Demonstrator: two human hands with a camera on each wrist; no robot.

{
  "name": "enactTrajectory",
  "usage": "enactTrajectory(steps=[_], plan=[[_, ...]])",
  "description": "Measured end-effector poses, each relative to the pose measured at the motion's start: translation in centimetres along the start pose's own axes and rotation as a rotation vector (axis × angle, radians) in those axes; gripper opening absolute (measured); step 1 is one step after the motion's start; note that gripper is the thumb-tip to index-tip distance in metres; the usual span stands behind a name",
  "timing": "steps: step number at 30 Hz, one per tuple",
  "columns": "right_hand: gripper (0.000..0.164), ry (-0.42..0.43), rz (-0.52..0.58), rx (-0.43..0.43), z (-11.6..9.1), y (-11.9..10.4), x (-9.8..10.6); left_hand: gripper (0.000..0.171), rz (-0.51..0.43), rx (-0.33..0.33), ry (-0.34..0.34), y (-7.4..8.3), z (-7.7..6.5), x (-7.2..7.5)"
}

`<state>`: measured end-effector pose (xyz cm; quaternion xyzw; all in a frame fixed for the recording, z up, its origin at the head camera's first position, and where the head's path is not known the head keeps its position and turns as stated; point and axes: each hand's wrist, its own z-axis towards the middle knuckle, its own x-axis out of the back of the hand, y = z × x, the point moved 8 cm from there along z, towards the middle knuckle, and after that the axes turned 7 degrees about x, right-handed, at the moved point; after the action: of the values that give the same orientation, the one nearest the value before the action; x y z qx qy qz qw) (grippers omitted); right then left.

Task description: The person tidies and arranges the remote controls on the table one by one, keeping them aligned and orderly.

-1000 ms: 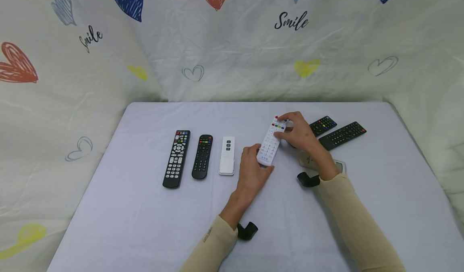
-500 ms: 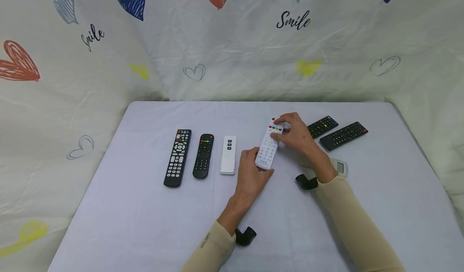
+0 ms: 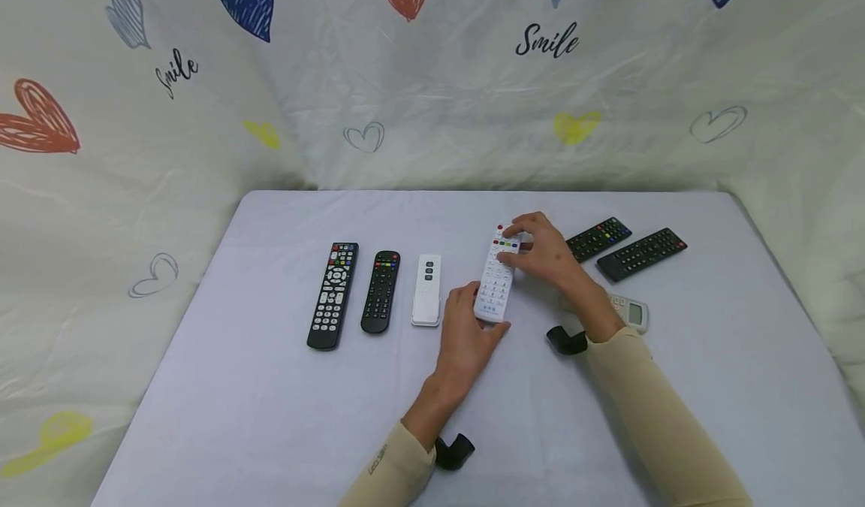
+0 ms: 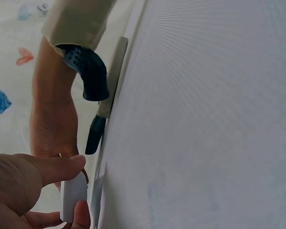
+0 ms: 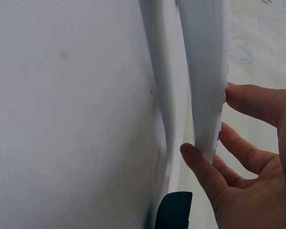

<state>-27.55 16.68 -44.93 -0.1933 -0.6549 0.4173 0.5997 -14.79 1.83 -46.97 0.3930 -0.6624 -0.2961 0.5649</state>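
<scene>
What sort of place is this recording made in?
Probably a makeshift indoor filming corner, though that is a guess: a heart-printed sheet hangs behind a white table, with black remotes spread on it.

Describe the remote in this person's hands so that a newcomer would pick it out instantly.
Find the table, then the left hand and right hand over it. Between them they grip the keypad remote, white with many pale keys and some coloured ones, unlike the plain white remote to its left, which has only a few dark buttons.

held remote [image 3: 495, 288]: smooth plastic | table cover [image 3: 257, 424]: matt cloth | sleeves [image 3: 658, 402]: cloth
</scene>
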Motion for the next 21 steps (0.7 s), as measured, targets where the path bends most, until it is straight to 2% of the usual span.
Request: enactTrajectory(steps=[14, 21], plan=[[0.043, -0.047, -0.011, 0.005, 0.2, -1.1, -1.2, 0.079, -0.024, -0.002, 0.003, -0.6, -1.0, 0.4], [0.04, -0.028, -0.001, 0.048, 0.1, -1.7, -1.8, 0.078, -0.016, 0.011, 0.028, -0.8, -1.4, 0.8]])
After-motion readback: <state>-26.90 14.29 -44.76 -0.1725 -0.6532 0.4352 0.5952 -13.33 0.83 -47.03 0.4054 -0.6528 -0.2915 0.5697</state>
